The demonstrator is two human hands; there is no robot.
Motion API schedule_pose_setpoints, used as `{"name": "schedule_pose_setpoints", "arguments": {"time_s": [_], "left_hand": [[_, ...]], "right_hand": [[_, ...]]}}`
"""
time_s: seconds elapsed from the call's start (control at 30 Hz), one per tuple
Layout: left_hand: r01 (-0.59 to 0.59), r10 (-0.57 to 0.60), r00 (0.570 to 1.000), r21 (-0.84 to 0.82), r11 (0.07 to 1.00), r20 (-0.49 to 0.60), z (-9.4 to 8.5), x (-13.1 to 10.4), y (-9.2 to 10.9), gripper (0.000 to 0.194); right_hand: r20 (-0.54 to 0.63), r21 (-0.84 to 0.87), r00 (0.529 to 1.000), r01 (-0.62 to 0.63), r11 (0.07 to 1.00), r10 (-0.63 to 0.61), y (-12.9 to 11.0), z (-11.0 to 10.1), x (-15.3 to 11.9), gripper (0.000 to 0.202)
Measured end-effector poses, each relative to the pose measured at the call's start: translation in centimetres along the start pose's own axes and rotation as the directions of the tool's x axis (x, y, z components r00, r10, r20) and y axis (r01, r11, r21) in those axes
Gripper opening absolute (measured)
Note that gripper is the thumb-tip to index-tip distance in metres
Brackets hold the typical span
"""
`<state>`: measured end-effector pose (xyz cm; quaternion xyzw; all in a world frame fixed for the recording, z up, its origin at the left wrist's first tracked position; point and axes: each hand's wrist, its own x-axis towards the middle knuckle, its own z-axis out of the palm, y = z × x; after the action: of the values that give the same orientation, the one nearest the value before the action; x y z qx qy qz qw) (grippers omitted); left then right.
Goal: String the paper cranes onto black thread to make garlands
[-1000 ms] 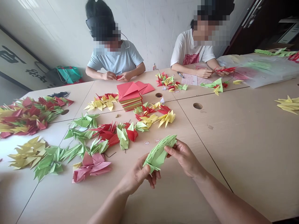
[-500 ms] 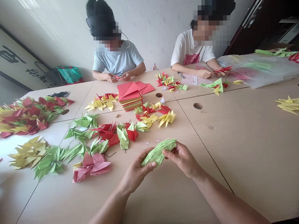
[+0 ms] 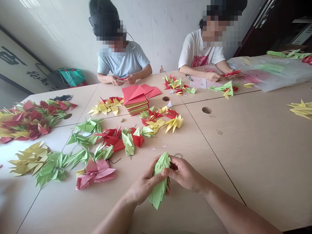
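A bundle of green folded paper pieces [image 3: 158, 193] is held upright in both hands, low in the centre of the view. My left hand [image 3: 146, 183] wraps round its left side, with the thumb across the front. On the right side, my right hand [image 3: 186, 174] grips the bundle, its thumb meeting the left thumb. A thin dark cord loop sticks out above the right fingers. Pink folded papers [image 3: 97, 175] and green folded papers [image 3: 55, 169] lie on the table to the left.
A stack of red, yellow and green paper [image 3: 136, 100] stands mid-table. Further left is a large mixed heap [image 3: 31, 118]. Yellow folded papers [image 3: 302, 109] lie at the right edge. Two people sit across, each holding red paper; a plastic sheet [image 3: 278, 73] lies back right.
The green bundle has turned from slanting sideways to nearly upright and come slightly lower. My hands have drawn closer together round it, and the dark cord loop now shows.
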<state>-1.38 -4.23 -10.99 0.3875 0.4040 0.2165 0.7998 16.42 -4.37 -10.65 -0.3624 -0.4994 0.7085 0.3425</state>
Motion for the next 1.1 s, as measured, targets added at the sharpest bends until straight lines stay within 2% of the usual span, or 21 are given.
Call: {"name": "schedule_pose_setpoints", "arguments": {"time_s": [0.13,0.2,0.27,0.33,0.43,0.5,0.6,0.83,1.0,1.1], "left_hand": [[0.004,-0.010,0.997,-0.080,0.997,-0.082,0.0,0.3,-0.3,0.064],[-0.001,-0.012,0.995,-0.125,0.992,-0.103,-0.1,0.5,-0.3,0.061],[-0.005,-0.012,0.993,-0.146,0.989,-0.115,-0.2,0.5,-0.3,0.055],[-0.003,-0.016,0.993,-0.156,0.988,-0.121,-0.2,0.5,-0.2,0.048],[0.003,-0.017,0.996,-0.153,0.988,-0.091,-0.2,0.5,-0.2,0.039],[-0.004,-0.008,0.997,-0.148,0.989,-0.075,-0.1,0.4,-0.1,0.035],[-0.004,-0.010,0.996,-0.156,0.988,-0.090,-0.1,0.4,-0.1,0.034],[0.020,-0.035,0.994,-0.152,0.988,-0.100,-0.2,0.4,-0.2,0.033],[0.040,-0.053,0.993,-0.124,0.992,-0.106,-0.2,0.4,-0.2,0.035],[0.034,-0.046,0.995,-0.130,0.991,-0.092,-0.3,0.5,-0.2,0.034]], "right_hand": [[0.079,-0.039,0.996,0.050,0.998,-0.047,-0.1,-0.5,0.2,0.031],[0.006,-0.117,0.997,0.074,0.990,-0.074,0.2,-0.8,0.4,0.032],[-0.122,-0.196,0.987,0.076,0.978,-0.101,0.7,-1.2,0.5,0.035],[-0.215,-0.207,0.971,0.058,0.977,-0.103,1.0,-1.4,0.6,0.033],[-0.250,-0.152,0.966,0.028,0.988,-0.066,1.1,-1.5,0.5,0.028],[-0.186,-0.104,0.981,0.025,0.994,-0.045,1.0,-1.4,0.5,0.034],[-0.117,-0.052,0.992,0.038,0.998,-0.044,0.8,-1.2,0.5,0.028],[-0.216,0.023,0.976,0.027,0.999,-0.021,0.3,-1.9,0.5,0.031],[-0.194,0.188,0.980,-0.013,0.982,0.050,0.1,-2.3,0.3,0.037],[-0.155,0.412,0.982,-0.035,0.910,0.107,0.2,-2.6,0.5,0.035]]}}
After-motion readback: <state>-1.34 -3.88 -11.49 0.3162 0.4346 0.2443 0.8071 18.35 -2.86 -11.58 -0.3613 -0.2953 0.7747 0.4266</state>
